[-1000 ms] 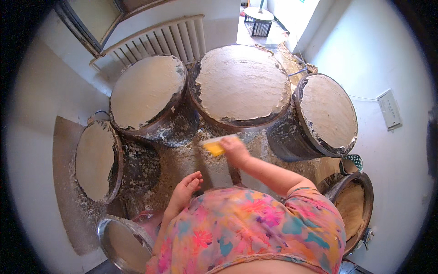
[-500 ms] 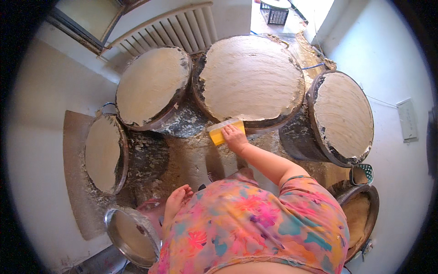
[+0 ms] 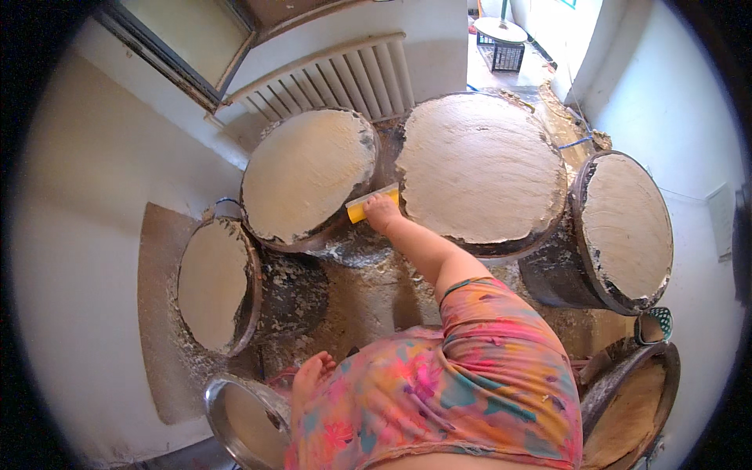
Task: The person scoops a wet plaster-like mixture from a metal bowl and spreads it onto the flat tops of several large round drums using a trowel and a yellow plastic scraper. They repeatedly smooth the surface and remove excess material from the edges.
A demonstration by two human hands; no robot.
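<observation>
My right hand [image 3: 382,212] grips a yellow wide-bladed scraper [image 3: 357,211] with a pale edge. It is held at the gap between two large round vats, over the right rim of the left vat [image 3: 313,244] and beside the left edge of the middle vat [image 3: 501,249]. Whether the blade touches a rim I cannot tell. Pale, thick paste [image 3: 482,164] fills the middle vat, its surface marked with faint ridges. Similar paste [image 3: 305,176] fills the left one. My left hand [image 3: 313,372] hangs by my waist, fingers loosely apart and holding nothing.
A smaller paste-filled vat [image 3: 252,313] stands at far left, another vat [image 3: 581,227] at right. A metal basin [image 3: 213,407] sits at lower left, another round vat [image 3: 672,376] at lower right. Behind are a radiator [image 3: 345,78] and a black crate [image 3: 507,56].
My right hand has moved left with the scraper, from the middle vat's front rim to the gap beside the left vat. The whole view has shifted; my left hand stays by my waist.
</observation>
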